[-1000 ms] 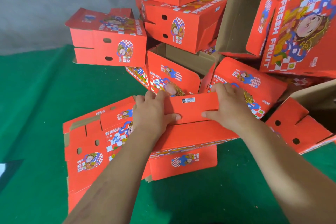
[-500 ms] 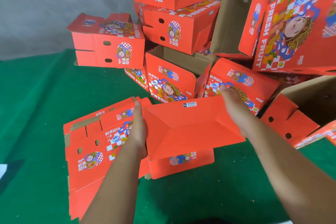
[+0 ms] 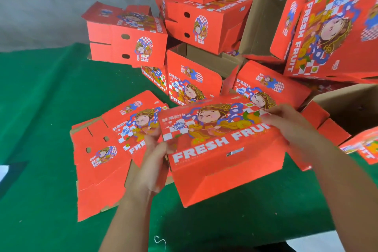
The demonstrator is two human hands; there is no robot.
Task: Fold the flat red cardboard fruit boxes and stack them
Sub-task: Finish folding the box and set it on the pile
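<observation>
Green cloth [image 3: 51, 108] underlies the flat blanks [image 3: 98, 161] while my left hand [image 3: 152, 161] and right hand [image 3: 290, 122] clasp the folded box [image 3: 221, 149] above them, which I judge ready for the pile [image 3: 204, 22].

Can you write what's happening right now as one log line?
left hand: grips box | right hand: holds box | folded box: lifted, picture side up | flat boxes: waiting on green cloth

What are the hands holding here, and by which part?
Both hold one folded red box: the left hand grips its left end, and the right hand holds its upper right corner. Motion blur hides the exact finger placement.
</observation>
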